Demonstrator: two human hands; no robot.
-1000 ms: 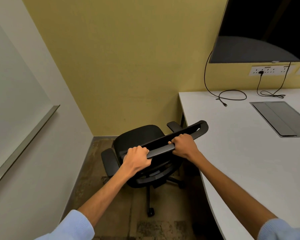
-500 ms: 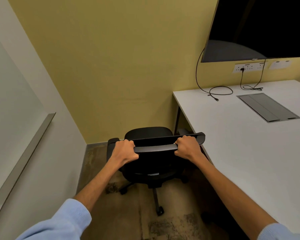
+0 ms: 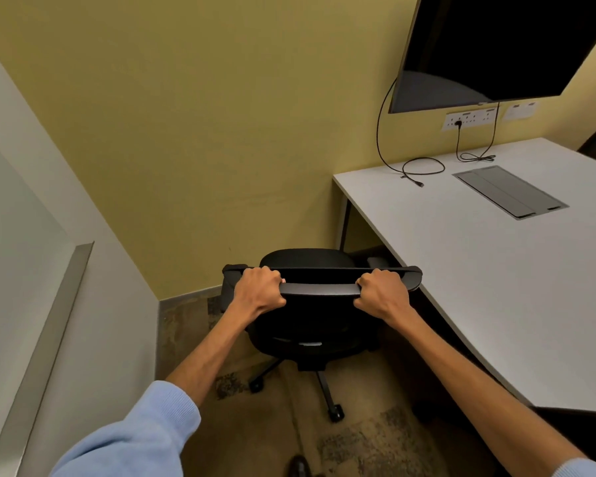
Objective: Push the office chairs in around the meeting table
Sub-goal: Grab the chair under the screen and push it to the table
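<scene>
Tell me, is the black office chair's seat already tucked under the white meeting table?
No: black office chair stands beside white meeting table, its seat in the open.

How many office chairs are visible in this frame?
1. The black office chair stands at the white table's left edge, near the yellow wall, gripped by left hand and right hand. Others may be out of frame.

The desk [image 3: 479,270] runs off the frame at 3 o'clock. The wall screen [image 3: 503,46] is cut off at 1 o'clock. The chair [image 3: 310,325] hides most of its base, its right armrest perhaps under the desk edge.
</scene>
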